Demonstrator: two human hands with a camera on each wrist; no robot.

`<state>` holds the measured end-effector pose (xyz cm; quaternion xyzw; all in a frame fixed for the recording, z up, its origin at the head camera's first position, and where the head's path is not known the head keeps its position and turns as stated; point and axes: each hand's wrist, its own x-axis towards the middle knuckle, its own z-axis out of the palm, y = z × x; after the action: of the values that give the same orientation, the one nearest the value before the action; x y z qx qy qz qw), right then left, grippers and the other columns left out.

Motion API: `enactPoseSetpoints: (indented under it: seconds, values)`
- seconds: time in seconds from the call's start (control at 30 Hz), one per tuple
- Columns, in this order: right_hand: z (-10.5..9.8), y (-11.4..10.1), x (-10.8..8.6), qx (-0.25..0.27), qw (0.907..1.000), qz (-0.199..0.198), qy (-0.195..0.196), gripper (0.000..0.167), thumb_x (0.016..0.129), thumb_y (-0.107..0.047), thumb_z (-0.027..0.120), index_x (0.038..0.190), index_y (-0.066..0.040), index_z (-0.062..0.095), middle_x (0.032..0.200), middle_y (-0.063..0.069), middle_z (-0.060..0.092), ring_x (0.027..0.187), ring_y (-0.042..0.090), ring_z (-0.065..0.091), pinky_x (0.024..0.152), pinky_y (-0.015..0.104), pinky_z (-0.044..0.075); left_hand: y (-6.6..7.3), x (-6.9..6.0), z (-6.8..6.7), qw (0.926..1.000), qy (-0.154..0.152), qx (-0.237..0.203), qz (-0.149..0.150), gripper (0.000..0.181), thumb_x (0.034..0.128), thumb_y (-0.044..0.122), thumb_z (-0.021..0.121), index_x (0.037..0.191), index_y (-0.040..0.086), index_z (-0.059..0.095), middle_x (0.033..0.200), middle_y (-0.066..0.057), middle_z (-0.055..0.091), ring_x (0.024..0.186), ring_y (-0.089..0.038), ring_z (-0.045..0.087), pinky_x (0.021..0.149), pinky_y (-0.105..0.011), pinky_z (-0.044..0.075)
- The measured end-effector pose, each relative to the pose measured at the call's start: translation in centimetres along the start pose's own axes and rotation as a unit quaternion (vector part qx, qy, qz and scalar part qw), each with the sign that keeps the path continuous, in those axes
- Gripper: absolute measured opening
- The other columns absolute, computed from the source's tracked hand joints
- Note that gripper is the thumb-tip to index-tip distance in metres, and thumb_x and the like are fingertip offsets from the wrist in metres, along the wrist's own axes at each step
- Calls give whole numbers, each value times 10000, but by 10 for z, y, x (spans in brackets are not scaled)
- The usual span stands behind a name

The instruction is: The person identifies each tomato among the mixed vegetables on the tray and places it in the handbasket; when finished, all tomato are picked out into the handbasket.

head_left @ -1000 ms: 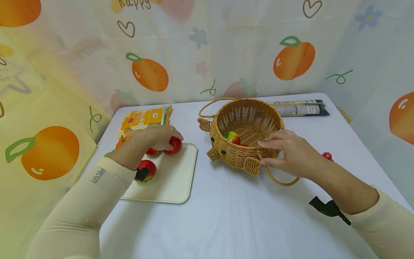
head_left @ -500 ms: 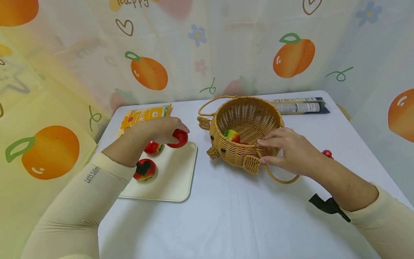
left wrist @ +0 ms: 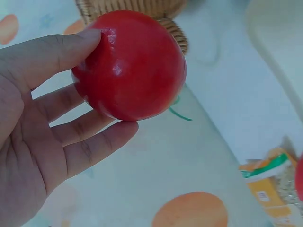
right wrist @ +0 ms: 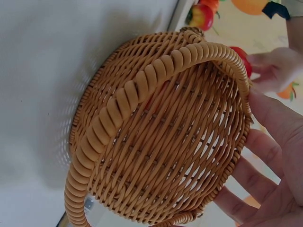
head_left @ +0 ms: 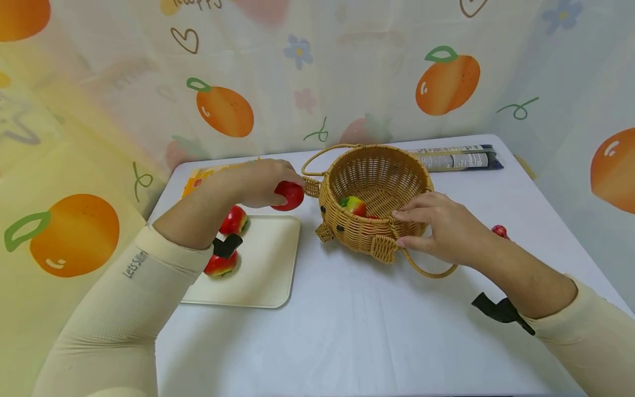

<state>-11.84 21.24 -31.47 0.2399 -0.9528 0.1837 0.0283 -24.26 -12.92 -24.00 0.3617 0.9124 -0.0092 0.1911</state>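
Note:
My left hand [head_left: 268, 182] holds a shiny red round fruit [head_left: 290, 196] between thumb and fingers, raised above the tray's far edge and left of the wicker basket [head_left: 352, 229]. In the left wrist view, the thumb presses on one side of the red fruit [left wrist: 135, 66], the fingers on the other. My right hand [head_left: 436, 226] holds the basket's near-right rim, thumb outside by the handle [right wrist: 128, 94]. Inside the basket lies a red-yellow fruit [head_left: 354, 205], with another red piece mostly hidden behind the rim. Two red fruits [head_left: 234, 220] remain visible on the cream tray [head_left: 268, 275].
Behind my left hand, an orange food bag [head_left: 198, 177] is mostly covered; its end shows in the left wrist view. A long dark printed package [head_left: 456, 159] lies behind the basket. A small red object [head_left: 499, 231] sits past my right forearm.
My left hand has lifted the red fruit off the tray and carried it up and right, towards the basket. The right hand stays at the basket's rim.

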Motion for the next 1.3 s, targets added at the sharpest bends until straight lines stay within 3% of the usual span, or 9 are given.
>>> enactPoseSetpoints:
  seconds: [0.23, 0.43, 0.73, 0.97, 1.13, 1.3]
  values:
    - [-1, 0, 0, 28, 10000, 31, -40, 497, 859, -337, 834, 1302, -140, 721, 1222, 82, 688, 1200, 318, 569, 958, 550, 532, 17, 2, -19, 9998, 163, -32, 139, 436, 970, 119, 677, 1394, 212, 637, 1315, -79, 593, 1201, -270, 538, 938, -402, 559]
    - [0, 0, 0, 91, 9999, 44, -66, 499, 866, -346, 827, 1308, -143, 717, 1238, 81, 686, 1219, 327, 562, 981, 569, 515, 34, 12, -33, 9989, 155, 122, 436, 436, 973, 123, 680, 1399, 187, 616, 1330, -86, 579, 1220, -275, 526, 947, -407, 563]
    - [0, 1, 0, 119, 9999, 51, -55, 500, 862, -334, 832, 1308, -140, 717, 1236, 76, 683, 1225, 317, 555, 970, 553, 528, 59, 27, -48, 9975, 241, 283, 603, 479, 997, 139, 635, 1464, 212, 560, 1427, -66, 519, 1260, -254, 497, 989, -393, 532]
    - [1, 2, 0, 69, 10000, 52, -23, 501, 851, -343, 840, 1296, -143, 725, 1230, 74, 684, 1219, 313, 559, 970, 542, 538, 77, 50, -42, 9940, 424, 266, 975, 465, 989, 130, 664, 1439, 212, 583, 1522, -50, 464, 1344, -241, 486, 1038, -337, 508]
    - [2, 2, 0, 103, 9999, 25, 65, 503, 833, -328, 858, 1283, -142, 733, 1202, 65, 688, 1188, 296, 571, 934, 510, 560, 86, 65, -28, 9916, 303, 496, 1153, 431, 987, 134, 665, 1407, 215, 608, 1443, -30, 523, 1349, -208, 475, 1068, -342, 485]
    - [3, 4, 0, 123, 9999, 13, 120, 501, 827, -324, 863, 1277, -142, 737, 1192, 59, 690, 1177, 285, 576, 928, 499, 564, 92, 79, -14, 9918, 83, 578, 1134, 424, 992, 120, 636, 1401, 230, 607, 1408, -20, 537, 1291, -202, 506, 1049, -350, 489]
